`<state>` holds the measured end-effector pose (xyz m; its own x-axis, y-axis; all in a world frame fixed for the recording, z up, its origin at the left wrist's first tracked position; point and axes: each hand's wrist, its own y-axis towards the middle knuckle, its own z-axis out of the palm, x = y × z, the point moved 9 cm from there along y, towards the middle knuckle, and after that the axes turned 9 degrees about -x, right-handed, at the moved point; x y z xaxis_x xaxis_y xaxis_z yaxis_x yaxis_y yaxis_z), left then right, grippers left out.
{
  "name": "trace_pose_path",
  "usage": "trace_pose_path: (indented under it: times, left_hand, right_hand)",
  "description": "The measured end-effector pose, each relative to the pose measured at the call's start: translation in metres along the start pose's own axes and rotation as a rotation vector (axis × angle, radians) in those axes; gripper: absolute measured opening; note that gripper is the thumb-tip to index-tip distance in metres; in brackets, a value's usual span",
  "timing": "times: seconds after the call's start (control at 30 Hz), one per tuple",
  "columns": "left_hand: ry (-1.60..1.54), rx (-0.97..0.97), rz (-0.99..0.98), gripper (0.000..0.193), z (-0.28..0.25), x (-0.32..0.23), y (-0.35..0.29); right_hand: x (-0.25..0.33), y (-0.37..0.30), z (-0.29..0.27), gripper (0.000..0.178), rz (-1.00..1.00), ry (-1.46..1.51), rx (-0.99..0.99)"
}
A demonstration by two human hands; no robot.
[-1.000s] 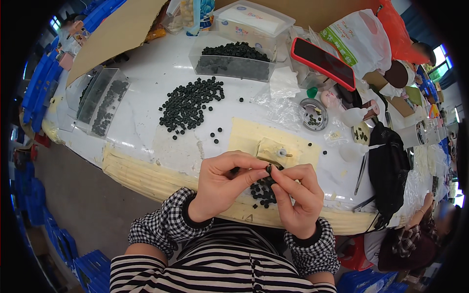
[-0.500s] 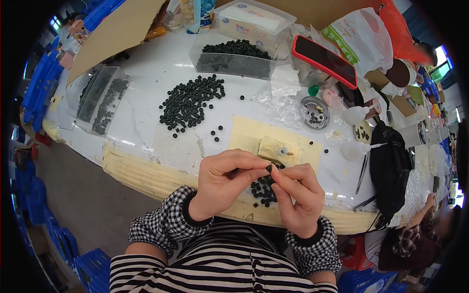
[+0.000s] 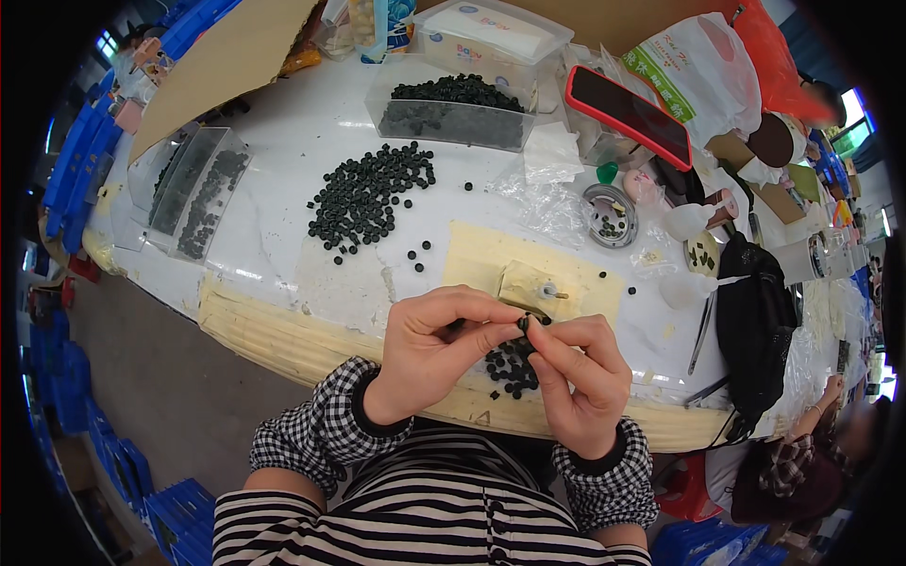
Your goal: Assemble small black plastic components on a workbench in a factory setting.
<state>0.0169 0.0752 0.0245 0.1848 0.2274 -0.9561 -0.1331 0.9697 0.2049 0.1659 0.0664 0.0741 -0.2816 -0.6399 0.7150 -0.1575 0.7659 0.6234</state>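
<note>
My left hand (image 3: 429, 349) and my right hand (image 3: 583, 373) meet fingertip to fingertip over the table's near edge. Between them they pinch one small round black piece (image 3: 523, 324), partly covered by the fingers. Under and between the hands lies a small heap of like black pieces (image 3: 512, 368). Just beyond the fingertips, a yellowish block with a small metal peg (image 3: 543, 288) sits on a cream-coloured sheet (image 3: 467, 250). A large loose pile of black pieces (image 3: 368, 198) spreads over the white tabletop to the far left of the hands.
A clear bin of black pieces (image 3: 453, 118) stands at the back, and a divided clear tray (image 3: 198, 193) at the left. On the right are a red-cased phone (image 3: 629, 115), a round glass dish (image 3: 609, 217), tweezers (image 3: 701, 335) and a black bag (image 3: 750, 325). Another person sits at far right.
Both hands stay pinched together over the near edge. The right hand has shifted very slightly to the right, and the black piece between the fingertips shows a little differently.
</note>
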Motion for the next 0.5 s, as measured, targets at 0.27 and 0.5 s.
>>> trace_pose_path:
  times: [0.27,0.5]
  left_hand:
    - [-0.016,0.004,0.002,0.019,0.0001,-0.0005,-0.0011]
    - [-0.027,0.011,0.005,0.019,0.0008,-0.0019,-0.0011]
  right_hand:
    - [-0.0007,-0.0008,0.0017,0.035,-0.002,0.022,0.020]
    - [-0.0022,-0.0021,0.0020,0.034,0.019,0.047,0.027]
